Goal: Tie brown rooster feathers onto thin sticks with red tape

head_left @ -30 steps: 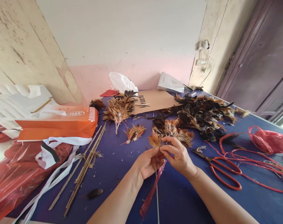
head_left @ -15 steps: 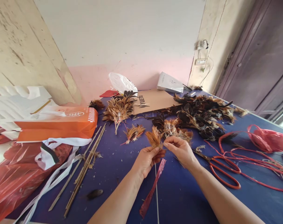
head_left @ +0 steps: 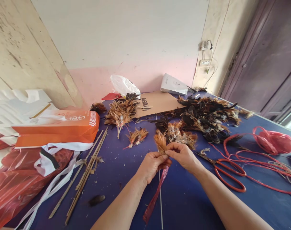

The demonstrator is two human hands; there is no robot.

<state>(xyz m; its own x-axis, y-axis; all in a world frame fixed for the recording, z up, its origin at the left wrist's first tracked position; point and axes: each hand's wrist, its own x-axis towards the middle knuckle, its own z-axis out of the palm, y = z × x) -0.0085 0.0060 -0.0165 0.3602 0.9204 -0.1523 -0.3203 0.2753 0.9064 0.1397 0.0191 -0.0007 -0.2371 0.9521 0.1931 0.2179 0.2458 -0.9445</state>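
Blue table-tennis table point(head_left: 186, 201), crossed by 1 white line.
On the left, thin wooden sticks point(head_left: 86, 179) lie near 1 loose dark feather point(head_left: 97, 200); mid-table, 1 large feather bundle point(head_left: 120, 111) and 1 small feather bundle point(head_left: 137, 137); behind, a flat cardboard sheet point(head_left: 160, 103); on the right, a black-and-brown feather heap point(head_left: 205, 115), red-handled scissors point(head_left: 216, 162) and pink plastic twine point(head_left: 275, 142).

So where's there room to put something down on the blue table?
Mostly bare table: between the sticks and the left hand; also nearer than the scissors, right of the right forearm. Crowded: the far right, heaped with feathers.
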